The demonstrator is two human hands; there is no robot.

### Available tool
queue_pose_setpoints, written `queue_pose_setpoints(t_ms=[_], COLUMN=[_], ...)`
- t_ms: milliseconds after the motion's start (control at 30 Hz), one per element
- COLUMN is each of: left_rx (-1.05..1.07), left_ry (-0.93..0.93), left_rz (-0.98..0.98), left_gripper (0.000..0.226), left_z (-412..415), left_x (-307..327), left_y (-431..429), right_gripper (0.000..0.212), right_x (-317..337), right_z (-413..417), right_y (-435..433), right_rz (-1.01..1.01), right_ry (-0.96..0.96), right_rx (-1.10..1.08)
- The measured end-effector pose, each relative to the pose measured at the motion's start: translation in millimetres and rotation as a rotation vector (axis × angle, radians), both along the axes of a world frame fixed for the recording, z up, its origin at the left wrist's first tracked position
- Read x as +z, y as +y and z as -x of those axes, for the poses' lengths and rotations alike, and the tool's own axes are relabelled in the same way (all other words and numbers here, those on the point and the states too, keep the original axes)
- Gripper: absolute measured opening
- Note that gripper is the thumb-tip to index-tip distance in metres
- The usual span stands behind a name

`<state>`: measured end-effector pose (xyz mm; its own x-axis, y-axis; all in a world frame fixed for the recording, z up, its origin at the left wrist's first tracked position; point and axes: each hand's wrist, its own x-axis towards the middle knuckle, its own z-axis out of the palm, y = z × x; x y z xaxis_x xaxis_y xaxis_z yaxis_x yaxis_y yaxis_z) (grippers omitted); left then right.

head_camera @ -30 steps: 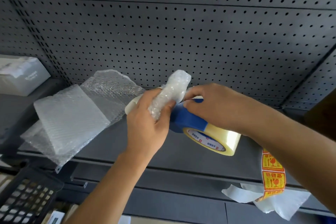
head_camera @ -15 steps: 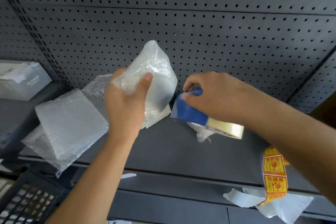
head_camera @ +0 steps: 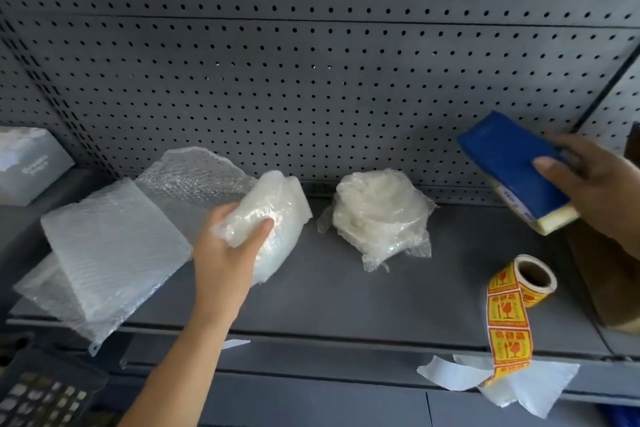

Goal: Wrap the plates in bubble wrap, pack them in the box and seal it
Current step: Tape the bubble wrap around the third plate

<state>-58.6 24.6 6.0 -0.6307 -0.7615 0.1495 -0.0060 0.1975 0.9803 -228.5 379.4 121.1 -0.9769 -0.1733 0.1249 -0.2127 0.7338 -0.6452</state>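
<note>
Left hand (head_camera: 225, 246): grip closed round a plate bundled in clear bubble wrap (head_camera: 280, 208), thumb pressed into the front. The bundle is held tilted, low over the grey metal shelf (head_camera: 346, 298); whether its bottom edge touches can't really be told.
Right hand (head_camera: 595, 191): grip wrapped round a blue tape dispenser loaded with a yellowish roll of clear tape (head_camera: 512, 170), held up off the shelf at the far right, well apart from both bundles.
Second wrapped plate (head_camera: 377, 215): a rounded white bundle in crinkly wrap, set down on the shelf close to the grey perforated back panel (head_camera: 311, 80), just right of the held one and not touching it.
Spare bubble wrap (head_camera: 110, 246): flat sheets stacked at the left end of the shelf, one corner hung over the front edge.
Label roll (head_camera: 533, 276): yellow-and-red stickers, laid on its side at the right, a strip trailed down over the shelf edge onto white backing scraps (head_camera: 519, 388).
Brown cardboard (head_camera: 616, 288): seen at the right edge only, too cropped to be called a box for sure.
</note>
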Motion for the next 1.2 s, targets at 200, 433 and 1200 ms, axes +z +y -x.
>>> queue_pose_setpoints(t_ms=[200,433,1200], left_rx=[-0.108,-0.064,-0.616], left_ry=[-0.127,0.135,-0.164], left_rz=[0.885,0.91,1.392], left_gripper=[0.036,0.023,0.043], left_z=[-1.0,13.8,146.1], left_x=[-36.1,-24.6,-14.1], left_y=[20.3,43.5,99.1], right_gripper=[0.052,0.058,0.06], right_x=[-52.0,-100.0,-147.6], right_z=[20.4,47.5,89.7], right_y=[12.1,32.5,49.5], right_rz=[-0.313,-0.529,-0.439], right_ry=[-0.041,-0.035,-0.122], right_rx=[0.024,0.082,0.019])
